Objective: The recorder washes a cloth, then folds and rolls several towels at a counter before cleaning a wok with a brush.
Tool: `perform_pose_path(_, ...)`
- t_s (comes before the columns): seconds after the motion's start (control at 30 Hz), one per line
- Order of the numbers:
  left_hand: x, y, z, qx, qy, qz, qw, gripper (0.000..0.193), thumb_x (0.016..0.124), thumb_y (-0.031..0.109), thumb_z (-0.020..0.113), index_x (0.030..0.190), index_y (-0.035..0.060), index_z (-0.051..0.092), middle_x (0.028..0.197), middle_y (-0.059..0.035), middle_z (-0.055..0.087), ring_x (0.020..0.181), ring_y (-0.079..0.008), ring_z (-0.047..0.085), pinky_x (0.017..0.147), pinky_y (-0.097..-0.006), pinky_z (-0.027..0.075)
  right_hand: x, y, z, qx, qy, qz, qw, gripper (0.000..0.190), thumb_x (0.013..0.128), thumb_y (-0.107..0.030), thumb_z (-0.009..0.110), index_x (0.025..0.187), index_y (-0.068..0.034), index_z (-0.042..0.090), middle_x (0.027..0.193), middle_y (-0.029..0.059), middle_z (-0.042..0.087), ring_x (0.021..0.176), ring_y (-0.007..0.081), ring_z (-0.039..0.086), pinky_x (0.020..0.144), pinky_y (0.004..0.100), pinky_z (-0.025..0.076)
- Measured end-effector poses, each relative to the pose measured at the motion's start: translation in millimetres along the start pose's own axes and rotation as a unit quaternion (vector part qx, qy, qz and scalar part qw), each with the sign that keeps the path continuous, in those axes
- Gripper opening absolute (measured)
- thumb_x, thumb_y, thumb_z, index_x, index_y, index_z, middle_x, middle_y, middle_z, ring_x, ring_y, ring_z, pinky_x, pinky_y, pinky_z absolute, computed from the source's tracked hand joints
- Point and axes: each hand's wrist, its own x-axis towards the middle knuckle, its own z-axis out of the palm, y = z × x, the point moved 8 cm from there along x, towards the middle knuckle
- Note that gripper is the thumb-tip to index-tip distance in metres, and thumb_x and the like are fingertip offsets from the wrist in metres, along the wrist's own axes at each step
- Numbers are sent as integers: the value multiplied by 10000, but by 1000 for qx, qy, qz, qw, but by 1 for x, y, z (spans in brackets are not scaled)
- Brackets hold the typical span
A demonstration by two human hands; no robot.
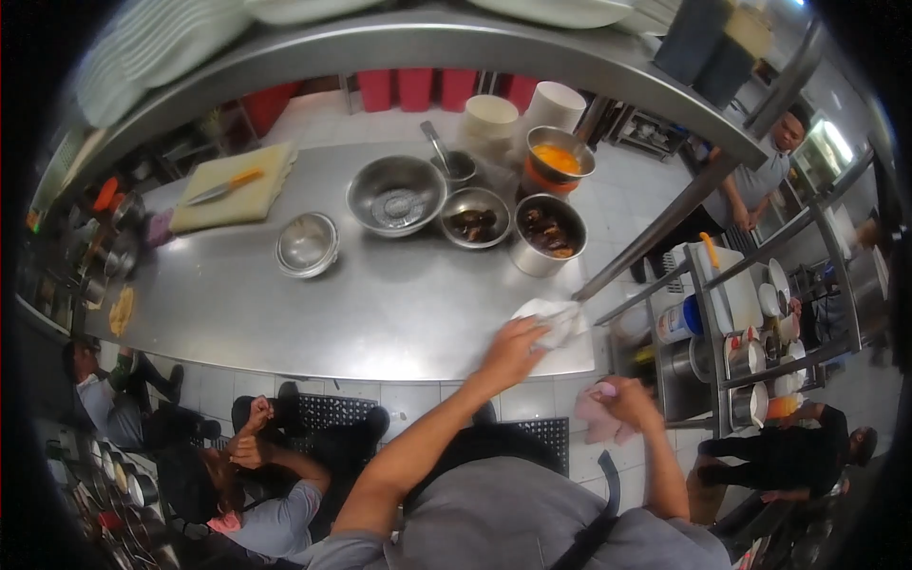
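Note:
My left hand (509,350) reaches to the front right corner of a stainless steel table (399,313), its fingers on a crumpled white cloth (559,326) that lies against the tabletop by the shelf post. Off the table's right end, my right hand (635,403) grips a pink cloth (602,419), which hangs down from the fingers. Beyond the white cloth stands a steel pot (543,266) of dark brown food pieces. To its left are a shallow steel bowl (456,239) with similar food and a larger steel mixing bowl (363,187).
A stack of small steel bowls (306,246) sits left of centre. A knife (226,187) lies on a cutting board (249,203). An overhead steel shelf (442,50) holds white plates; its post (659,228) slants down at right. Co-workers (278,516) are close by on the left.

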Motion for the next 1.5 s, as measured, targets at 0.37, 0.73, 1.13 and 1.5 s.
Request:
perform_pose_path(0.37, -6, -49, 22, 250, -17, -62, 966, 537, 800, 161, 714, 1314, 149, 559, 1233, -138, 576, 1154, -339, 504, 907, -511, 401, 34, -49, -84, 95, 248, -207, 942, 363, 788, -94, 679, 1151, -74, 669, 1019, 194, 650, 901, 417, 614, 804, 464, 496)
perform_pose_path(0.73, -102, -64, -130, -261, 323, -389, 822, 592, 1015, 501, 437, 1223, -32, 587, 1020, -147, 701, 947, -289, 665, 867, -379, 529, 109, -103, 65, 5, 145, -340, 929, 839, 780, -271, 795, 1476, -93, 362, 1550, 266, 232, 1378, 500, 301, 1078, 600, 304)
perform_pose_path(1.13, -112, 9, -108, -292, 237, -317, 870, 597, 1047, 445, 384, 1390, -39, 459, 1325, -171, 570, 1232, -237, 525, 1074, -345, 379, 120, -150, 86, 409, -115, -281, 860, 612, 809, 8, 715, 1384, -19, 504, 1322, 172, 562, 1257, 224, 506, 1049, 324, 404)
perform_pose_path(1.5, -125, -126, -188, -389, 343, -329, 789, 605, 977, 377, 567, 1450, 43, 392, 1356, -151, 527, 1152, -314, 572, 980, -434, 477, 135, -127, 92, 239, 190, -366, 879, 549, 664, 138, 494, 1172, -21, 628, 1130, 199, 568, 1112, 359, 540, 999, 410, 413)
